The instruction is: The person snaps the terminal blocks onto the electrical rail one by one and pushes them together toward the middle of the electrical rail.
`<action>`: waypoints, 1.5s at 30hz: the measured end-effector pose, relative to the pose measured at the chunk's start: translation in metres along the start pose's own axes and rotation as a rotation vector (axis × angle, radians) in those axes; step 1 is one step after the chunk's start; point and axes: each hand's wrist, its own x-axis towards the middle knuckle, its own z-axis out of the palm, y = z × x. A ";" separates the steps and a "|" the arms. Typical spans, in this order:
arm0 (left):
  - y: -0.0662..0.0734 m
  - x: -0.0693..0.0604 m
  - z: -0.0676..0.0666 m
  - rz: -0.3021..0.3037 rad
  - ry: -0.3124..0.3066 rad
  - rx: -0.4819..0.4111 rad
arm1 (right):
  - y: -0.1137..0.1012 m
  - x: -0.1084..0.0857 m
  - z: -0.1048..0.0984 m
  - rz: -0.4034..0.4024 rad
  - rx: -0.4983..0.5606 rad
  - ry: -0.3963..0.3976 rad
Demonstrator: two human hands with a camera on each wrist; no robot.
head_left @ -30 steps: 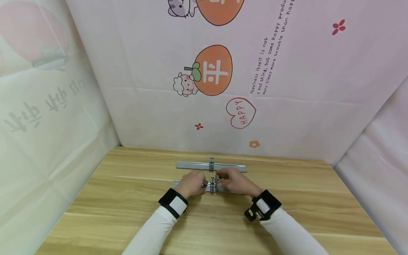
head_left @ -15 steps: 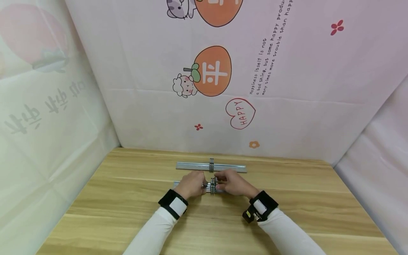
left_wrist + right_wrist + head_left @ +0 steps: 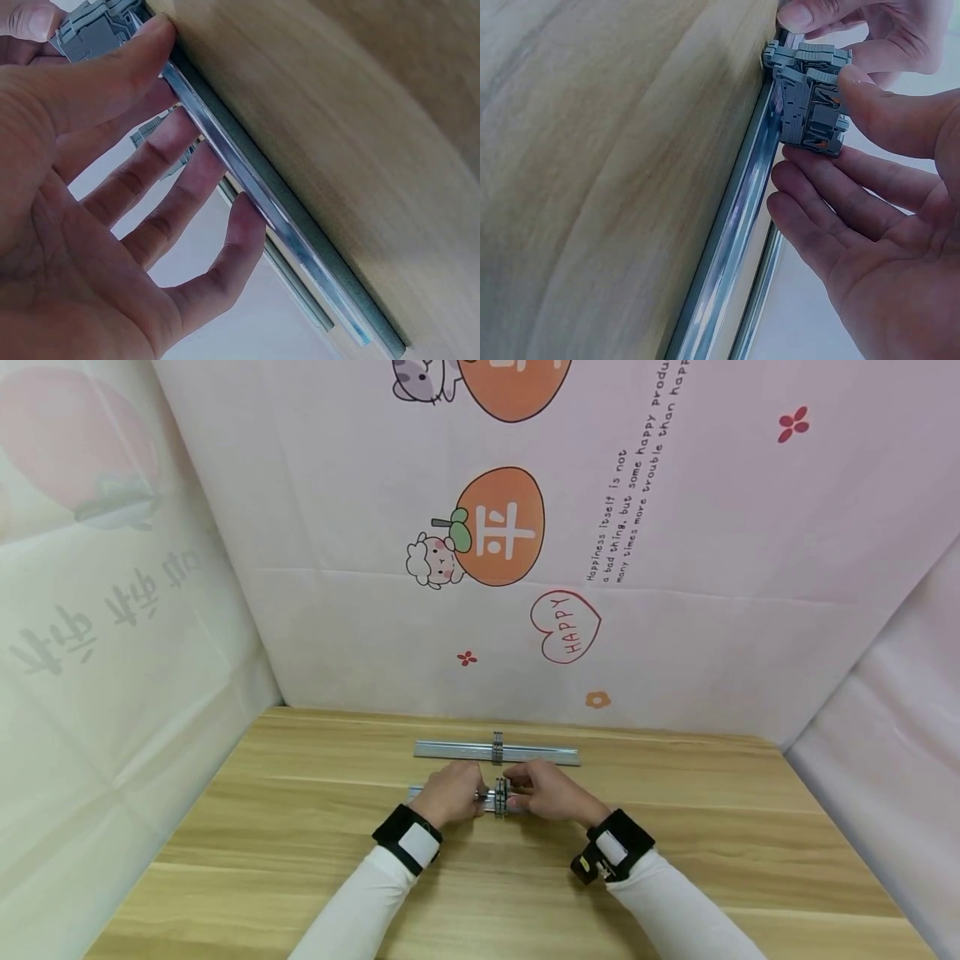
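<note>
A metal DIN rail (image 3: 416, 792) lies across the wooden table, partly hidden under both hands. My left hand (image 3: 450, 795) grips it left of the middle, thumb on the near edge and fingers (image 3: 176, 199) along the far edge. Grey terminal blocks (image 3: 500, 797) stand side by side on the rail between the hands. My right hand (image 3: 551, 791) pinches the rightmost grey terminal block (image 3: 808, 112) between thumb and fingers. In the right wrist view this block sits at the rail, against the others and slightly tilted; whether its foot is fully clipped cannot be made out.
Behind the hands lies a second DIN rail (image 3: 457, 749), parallel to the first, with several terminal blocks (image 3: 497, 748) at its middle. A printed white cloth (image 3: 337, 635) rises at the table's back edge. Bare wood (image 3: 480, 893) lies in front.
Over the first half second, my right hand moved slightly left, bringing the terminal block up against the others on the rail. Since then it has barely moved. My left hand stays on the rail.
</note>
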 end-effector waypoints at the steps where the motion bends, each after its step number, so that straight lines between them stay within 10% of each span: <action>1: 0.000 0.000 0.000 -0.001 0.000 -0.001 | 0.000 0.000 0.000 0.001 -0.005 0.000; 45: 0.001 -0.001 0.001 -0.011 0.008 -0.005 | -0.011 -0.007 0.019 0.018 -0.163 0.126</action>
